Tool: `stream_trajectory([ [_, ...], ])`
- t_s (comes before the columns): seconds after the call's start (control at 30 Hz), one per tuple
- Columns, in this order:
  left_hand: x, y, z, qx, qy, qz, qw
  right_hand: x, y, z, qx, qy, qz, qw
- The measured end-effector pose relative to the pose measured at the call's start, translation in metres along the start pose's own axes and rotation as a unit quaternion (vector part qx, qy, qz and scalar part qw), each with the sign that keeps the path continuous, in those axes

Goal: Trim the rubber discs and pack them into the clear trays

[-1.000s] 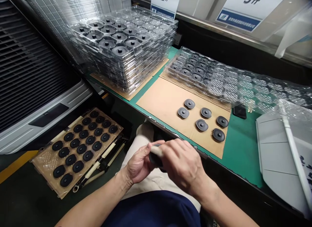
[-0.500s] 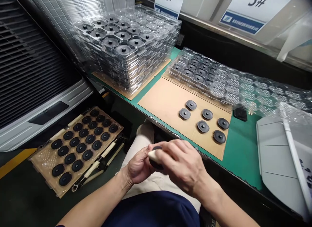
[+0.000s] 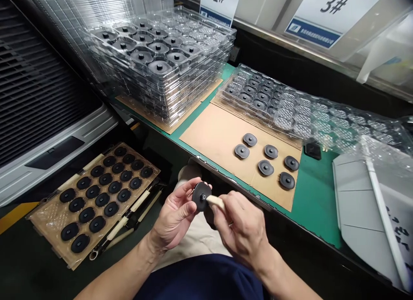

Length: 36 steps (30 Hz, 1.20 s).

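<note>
Short of the cardboard sheet (image 3: pixel 213 132), the left hand (image 3: pixel 174 220) holds a black disc (image 3: pixel 198 204) by its edge, presumably baring the hub (image 3: pixel 204 197) to the cream stick (image 3: pixel 215 201) the right hand (image 3: pixel 241 225) pinches. The sheet's six discs (image 3: pixel 266 167) sit spaced, likely avoiding scuffs.

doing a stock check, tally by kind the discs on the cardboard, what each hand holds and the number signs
Loose discs on cardboard: 6
Held disc in left hand: 1
Pale piece in right hand: 1
Number signs: 2
Total: 10
</note>
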<state>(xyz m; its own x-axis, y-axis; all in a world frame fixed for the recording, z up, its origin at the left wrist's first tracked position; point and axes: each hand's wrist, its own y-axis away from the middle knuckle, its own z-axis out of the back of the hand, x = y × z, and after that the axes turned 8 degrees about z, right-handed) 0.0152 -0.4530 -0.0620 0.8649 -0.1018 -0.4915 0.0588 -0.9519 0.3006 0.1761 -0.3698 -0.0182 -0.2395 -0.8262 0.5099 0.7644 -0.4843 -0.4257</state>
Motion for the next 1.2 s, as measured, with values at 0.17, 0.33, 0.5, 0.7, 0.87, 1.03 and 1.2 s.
stream_trajectory([
  [0.17,0.003,0.003,0.002,-0.003,0.011,0.020,1.000,-0.003,0.004,0.001,0.012,-0.001,0.018,1.000],
  [0.33,0.002,0.004,0.003,-0.012,0.017,0.042,0.999,-0.003,0.004,0.004,0.060,-0.041,0.027,0.997],
  [0.5,0.003,0.004,0.004,-0.033,0.003,0.061,0.998,-0.008,0.007,0.006,0.045,0.008,0.020,0.999],
  [0.7,0.003,0.005,0.003,-0.047,-0.013,0.085,0.995,-0.011,0.011,0.008,0.076,-0.005,0.038,0.996],
  [0.87,0.003,0.006,0.004,-0.055,-0.022,0.095,0.994,-0.012,0.012,0.010,0.085,-0.007,0.040,0.996],
  [1.03,0.004,0.005,0.001,-0.058,-0.028,0.083,0.995,-0.014,0.014,0.009,0.065,0.009,0.025,0.998],
  [1.2,0.005,0.004,-0.001,-0.064,-0.025,0.061,0.996,-0.015,0.015,0.004,0.049,0.033,0.023,0.998],
])
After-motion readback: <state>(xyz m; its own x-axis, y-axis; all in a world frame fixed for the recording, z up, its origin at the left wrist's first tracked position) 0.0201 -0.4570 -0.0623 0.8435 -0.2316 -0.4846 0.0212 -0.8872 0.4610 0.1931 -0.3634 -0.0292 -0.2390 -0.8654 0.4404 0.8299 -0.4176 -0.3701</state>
